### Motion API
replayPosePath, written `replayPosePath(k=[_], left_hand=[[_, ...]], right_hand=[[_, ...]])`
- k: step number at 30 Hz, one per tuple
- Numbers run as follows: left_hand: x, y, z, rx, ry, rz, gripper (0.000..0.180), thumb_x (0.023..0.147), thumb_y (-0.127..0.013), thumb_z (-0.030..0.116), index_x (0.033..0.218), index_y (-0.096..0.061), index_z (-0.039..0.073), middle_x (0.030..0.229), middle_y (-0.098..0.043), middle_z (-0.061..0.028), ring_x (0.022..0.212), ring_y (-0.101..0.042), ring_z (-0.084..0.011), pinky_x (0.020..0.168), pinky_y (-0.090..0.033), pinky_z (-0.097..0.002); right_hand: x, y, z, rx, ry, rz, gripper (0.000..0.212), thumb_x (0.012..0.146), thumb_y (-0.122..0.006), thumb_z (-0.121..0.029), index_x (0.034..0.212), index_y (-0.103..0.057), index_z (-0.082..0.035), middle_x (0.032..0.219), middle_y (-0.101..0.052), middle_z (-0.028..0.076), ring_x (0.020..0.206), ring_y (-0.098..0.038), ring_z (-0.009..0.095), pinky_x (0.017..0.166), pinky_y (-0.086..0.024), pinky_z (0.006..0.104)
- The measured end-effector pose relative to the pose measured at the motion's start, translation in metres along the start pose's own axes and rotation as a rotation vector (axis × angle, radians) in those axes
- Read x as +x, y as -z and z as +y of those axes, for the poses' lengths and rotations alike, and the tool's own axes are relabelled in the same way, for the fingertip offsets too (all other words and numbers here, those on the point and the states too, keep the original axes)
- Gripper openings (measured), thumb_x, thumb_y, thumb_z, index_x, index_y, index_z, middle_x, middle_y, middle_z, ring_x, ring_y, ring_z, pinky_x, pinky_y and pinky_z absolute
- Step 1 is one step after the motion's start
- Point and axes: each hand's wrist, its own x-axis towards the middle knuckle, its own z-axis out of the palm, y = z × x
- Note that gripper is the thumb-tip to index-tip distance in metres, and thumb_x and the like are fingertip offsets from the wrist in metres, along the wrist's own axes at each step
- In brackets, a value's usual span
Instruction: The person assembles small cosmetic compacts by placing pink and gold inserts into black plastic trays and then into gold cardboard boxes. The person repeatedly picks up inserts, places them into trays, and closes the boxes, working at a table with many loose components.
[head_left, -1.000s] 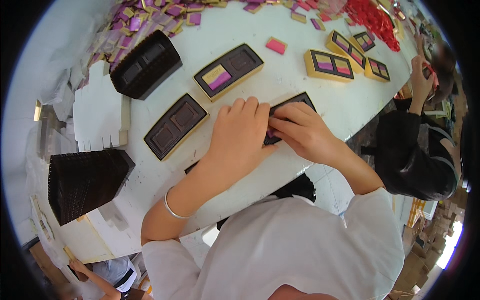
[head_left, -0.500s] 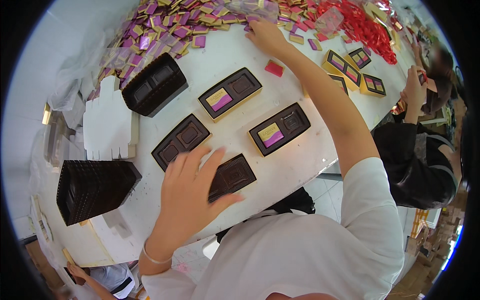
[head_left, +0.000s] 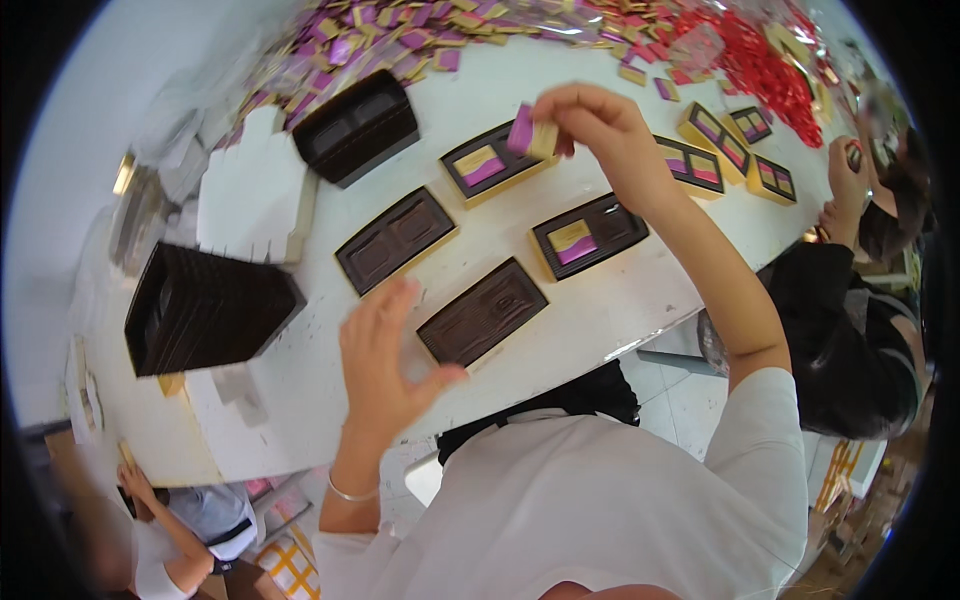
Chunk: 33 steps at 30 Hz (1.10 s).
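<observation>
My right hand [head_left: 612, 140] pinches a purple-and-gold wrapped square [head_left: 533, 137], probably a chocolate. It is above a gold-sided box [head_left: 508, 187] with a black insert, which has one such square in its left compartment. Nearer, another box [head_left: 600, 264] also has a square on its left; my right forearm passes close to its right end. My left hand [head_left: 380, 365] is held above the table with fingers spread, holding nothing. Beside it are two boxes showing only dark inserts: one farther off [head_left: 396, 240] and one to its right [head_left: 483, 312].
Stacks of black inserts [head_left: 357, 130] [head_left: 215, 315] and white folded cartons [head_left: 255, 195] stand on the left. A heap of wrapped squares [head_left: 400, 45] spreads along the far side, with red strips [head_left: 765, 70] farther right. Several filled boxes [head_left: 772, 180] sit near a co-worker's arm [head_left: 845, 195].
My right hand has come back from the heap with a wrapped square. My left hand has drawn away from the nearest box, uncovering it. The whole view has shifted slightly.
</observation>
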Motion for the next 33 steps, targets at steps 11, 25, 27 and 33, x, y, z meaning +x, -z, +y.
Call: replayPosePath(k=[11, 25, 27, 33], left_hand=[[0.034, 0.021, -0.054, 0.109, 0.213, -0.064, 0.069, 0.07, -0.077, 0.026, 0.128, -0.046, 0.005, 0.124, -0.049, -0.014, 0.101, -0.054, -0.025, 0.084, -0.045, -0.032], [0.049, 0.007, -0.07, -0.326, 0.288, -0.114, 0.088, 0.063, -0.082, 0.027, 0.135, -0.036, 0.007, 0.116, -0.056, -0.0124, 0.078, -0.055, -0.0203, 0.072, -0.047, -0.0313], [0.046, 0.007, -0.071, -0.302, 0.267, -0.092, 0.087, 0.063, -0.083, 0.027, 0.134, -0.037, 0.008, 0.115, -0.056, -0.0123, 0.077, -0.055, -0.0202, 0.071, -0.047, -0.0311], [0.049, 0.005, -0.068, -0.291, 0.298, -0.114, 0.086, 0.062, -0.083, 0.025, 0.133, -0.039, 0.008, 0.116, -0.056, -0.0119, 0.086, -0.058, -0.0218, 0.077, -0.048, -0.0312]], right_hand=[[-0.01, -0.06, -0.006, -0.077, 0.035, -0.253, 0.01, 0.088, -0.057, -0.006, 0.097, -0.058, -0.002, 0.09, -0.058, 0.003, 0.076, -0.054, 0.007, 0.067, -0.044, 0.0216], [0.015, -0.118, 0.028, -0.6, 0.516, -0.447, 0.014, 0.076, -0.065, 0.0, 0.09, -0.063, -0.003, 0.089, -0.053, 0.01, 0.088, -0.053, 0.027, 0.072, -0.044, 0.0357], [0.012, -0.116, 0.029, -0.603, 0.511, -0.493, 0.013, 0.075, -0.066, -0.001, 0.088, -0.063, -0.003, 0.089, -0.053, 0.01, 0.088, -0.053, 0.028, 0.072, -0.044, 0.0362], [0.017, -0.121, 0.041, -0.479, 0.307, -0.665, 0.007, 0.075, -0.063, 0.001, 0.081, -0.058, 0.0, 0.09, -0.053, 0.012, 0.087, -0.052, 0.03, 0.072, -0.044, 0.0365]])
